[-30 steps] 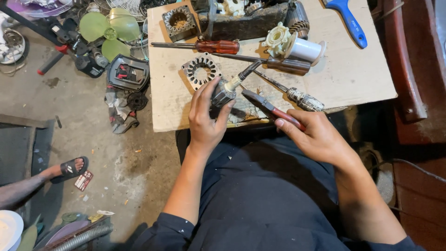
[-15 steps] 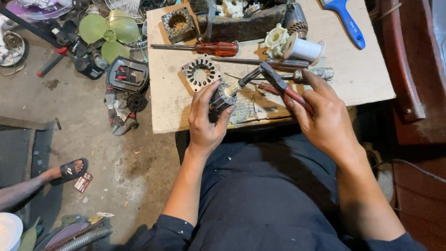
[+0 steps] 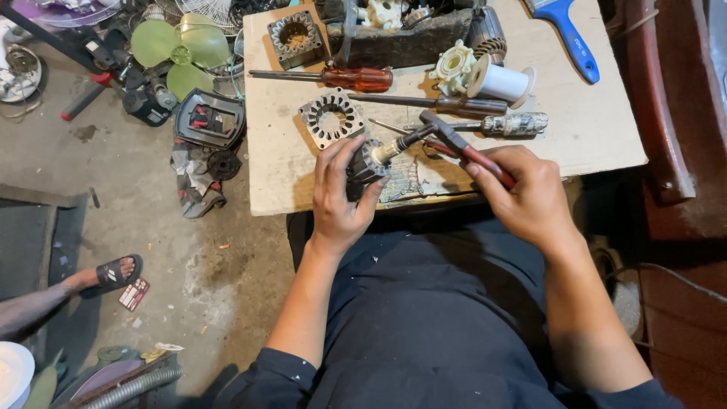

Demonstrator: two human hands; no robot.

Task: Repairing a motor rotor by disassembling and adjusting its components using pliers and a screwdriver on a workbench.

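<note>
My left hand (image 3: 341,193) grips a small motor rotor (image 3: 369,160) with a metal shaft, held over the front edge of a pale wooden board (image 3: 598,129). My right hand (image 3: 526,198) holds red-handled pliers (image 3: 463,149), and their jaws close on the rotor's shaft tip. A round toothed stator ring (image 3: 330,117) lies just beyond my left hand. Behind the pliers lie a screwdriver with a taped grey handle (image 3: 511,123) and a dark-handled tool (image 3: 424,104).
Further back on the board are an orange-handled screwdriver (image 3: 356,77), a white spool (image 3: 496,81), a square stator (image 3: 295,35) and a blue brush (image 3: 564,38). A green fan blade (image 3: 178,53) and parts litter the floor at left. Another person's sandalled foot (image 3: 113,271) is at lower left.
My right hand picked up the pliers from the board and swung them up and left onto the rotor's shaft. My left hand kept hold of the rotor.
</note>
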